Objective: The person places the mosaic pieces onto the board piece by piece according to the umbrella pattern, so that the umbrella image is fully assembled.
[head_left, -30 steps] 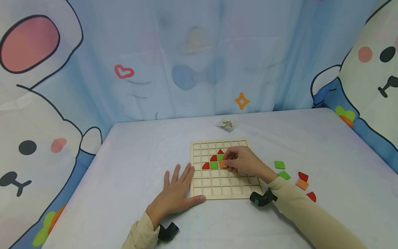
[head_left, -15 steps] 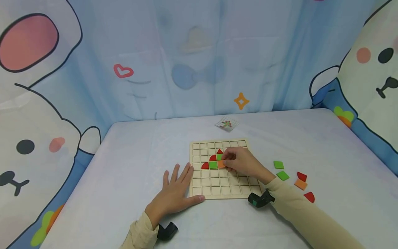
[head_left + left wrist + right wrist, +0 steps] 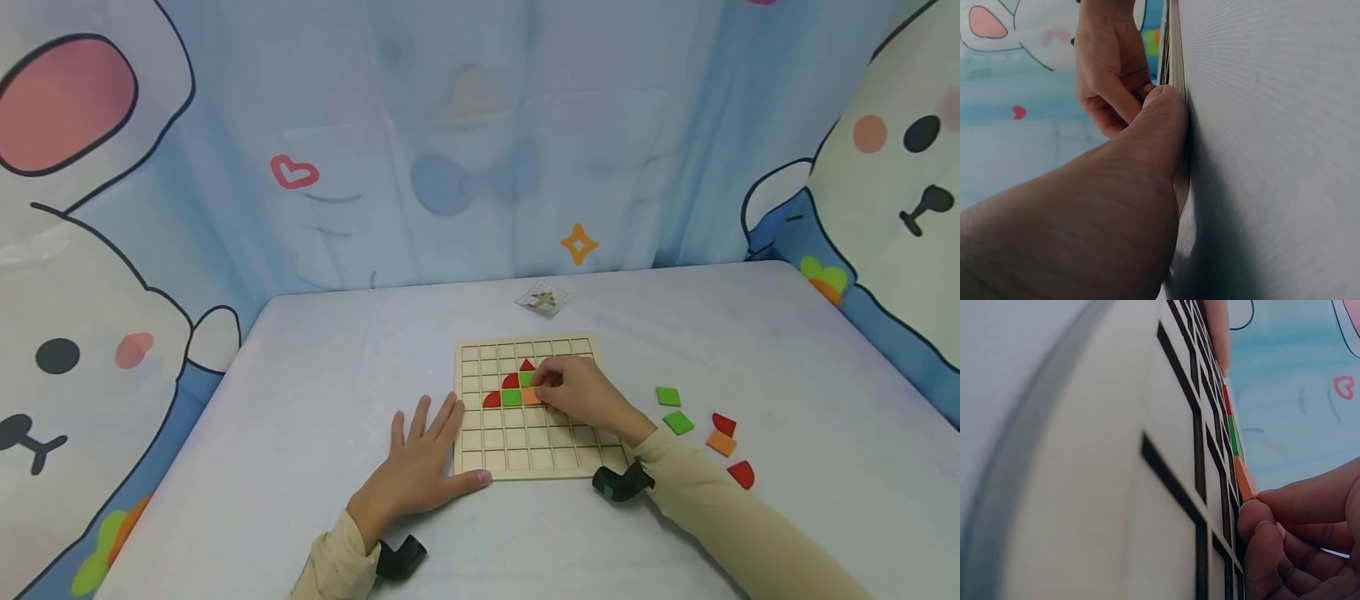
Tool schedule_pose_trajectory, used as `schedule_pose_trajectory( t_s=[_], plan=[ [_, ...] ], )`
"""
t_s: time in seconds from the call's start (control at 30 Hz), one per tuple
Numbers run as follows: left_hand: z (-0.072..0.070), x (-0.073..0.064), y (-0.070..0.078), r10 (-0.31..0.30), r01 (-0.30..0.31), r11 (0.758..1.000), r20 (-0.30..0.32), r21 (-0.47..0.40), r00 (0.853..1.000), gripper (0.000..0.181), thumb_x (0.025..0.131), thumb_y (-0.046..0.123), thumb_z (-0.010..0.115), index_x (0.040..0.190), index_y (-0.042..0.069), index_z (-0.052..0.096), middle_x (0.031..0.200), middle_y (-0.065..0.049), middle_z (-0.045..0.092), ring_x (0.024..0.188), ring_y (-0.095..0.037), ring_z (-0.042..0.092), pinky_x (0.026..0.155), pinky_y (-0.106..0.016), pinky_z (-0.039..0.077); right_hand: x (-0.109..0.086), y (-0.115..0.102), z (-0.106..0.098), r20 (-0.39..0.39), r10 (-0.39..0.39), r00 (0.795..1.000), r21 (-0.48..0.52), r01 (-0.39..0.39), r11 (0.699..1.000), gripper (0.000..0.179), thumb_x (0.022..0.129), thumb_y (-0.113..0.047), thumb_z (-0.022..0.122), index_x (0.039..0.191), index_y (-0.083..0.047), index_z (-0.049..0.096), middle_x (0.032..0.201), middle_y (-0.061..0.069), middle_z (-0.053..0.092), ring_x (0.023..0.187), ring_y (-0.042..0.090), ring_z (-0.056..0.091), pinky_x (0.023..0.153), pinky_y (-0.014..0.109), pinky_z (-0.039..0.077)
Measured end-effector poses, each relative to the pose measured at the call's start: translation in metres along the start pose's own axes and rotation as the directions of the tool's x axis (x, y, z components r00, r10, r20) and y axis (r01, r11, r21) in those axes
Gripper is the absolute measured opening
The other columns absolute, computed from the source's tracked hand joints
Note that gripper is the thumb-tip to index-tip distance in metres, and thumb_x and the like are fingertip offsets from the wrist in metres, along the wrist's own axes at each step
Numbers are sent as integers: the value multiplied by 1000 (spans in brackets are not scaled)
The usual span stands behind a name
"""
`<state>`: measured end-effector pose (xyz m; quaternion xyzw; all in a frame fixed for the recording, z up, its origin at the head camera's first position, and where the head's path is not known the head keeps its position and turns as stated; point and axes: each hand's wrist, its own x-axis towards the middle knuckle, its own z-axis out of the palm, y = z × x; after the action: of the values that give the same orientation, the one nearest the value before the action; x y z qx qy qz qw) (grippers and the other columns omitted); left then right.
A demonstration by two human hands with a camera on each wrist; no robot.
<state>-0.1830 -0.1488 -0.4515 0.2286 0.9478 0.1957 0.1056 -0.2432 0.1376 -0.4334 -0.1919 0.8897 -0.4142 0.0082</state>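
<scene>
A wooden grid board (image 3: 517, 439) lies flat on the table. My left hand (image 3: 422, 472) is spread at its left side, fingers straight, thumb along the near edge. In the head view, my right hand (image 3: 583, 393) is over the board with fingertips at an orange square tile (image 3: 529, 396). In the right wrist view, thumb and fingers pinch the edge of that orange tile, which appears slightly tilted in its cell. Left of it sit a green square (image 3: 511, 397) and a red quarter-round tile (image 3: 492, 399). Above are another green square (image 3: 527, 379), a red quarter-round (image 3: 511, 381) and a red triangle (image 3: 527, 364).
Loose tiles lie right of the board: green squares (image 3: 678, 422), an orange square (image 3: 721, 442) and red quarter-rounds (image 3: 741, 475). A small pattern card (image 3: 544, 298) lies beyond the board. A blue printed curtain (image 3: 465, 167) hangs behind the table.
The whole scene shifts slightly left in the head view. My right hand stays at the orange tile with hardly any movement, and the left hand keeps its place on the board's side.
</scene>
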Motion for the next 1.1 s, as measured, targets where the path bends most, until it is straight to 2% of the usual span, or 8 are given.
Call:
schedule_pose_trajectory(
  t_s=[0.43, 0.73, 1.0, 1.1],
  plan=[
    [-1, 0, -1, -3, 3, 1000, 8, -1, 1000, 108, 97, 73, 62, 173, 10, 18, 180, -5, 9, 163, -40, -5, 123, -69, -7, 0, -1, 2, -32, -21, 999, -83, 18, 996, 6, 95, 0, 71, 97, -2, 77, 81, -2, 68, 73, 12, 61, 74, 37, 52],
    [0, -1, -1, -7, 7, 1000, 2, -6, 1000, 108, 97, 73, 63, 172, 9, 19, 180, -5, 11, 163, -41, -4, 123, -69, -6, 0, -3, 0, -13, -18, 1000, -46, 18, 999, 8, 97, 1, 69, 98, 0, 76, 78, 0, 69, 61, 12, 65, 69, 36, 54],
    [1, -1, 1, -5, 5, 1000, 0, -7, 1000, 108, 97, 73, 62, 173, 9, 19, 180, -5, 10, 163, -41, -4, 123, -69, -6, -4, -4, -7, 12, 20, 1000, 1, -20, 1000, 11, 100, -2, 65, 96, -2, 75, 70, 2, 66, 60, 17, 62, 60, 35, 52],
    [1, -1, 0, -4, 4, 1000, 4, -5, 1000, 108, 97, 73, 62, 173, 9, 18, 180, -5, 10, 163, -40, -5, 123, -68, -7, -6, -5, -10, 14, 10, 1000, -10, -10, 1000, 12, 101, -3, 65, 95, -2, 75, 72, 1, 67, 62, 17, 62, 64, 36, 53]
  ],
)
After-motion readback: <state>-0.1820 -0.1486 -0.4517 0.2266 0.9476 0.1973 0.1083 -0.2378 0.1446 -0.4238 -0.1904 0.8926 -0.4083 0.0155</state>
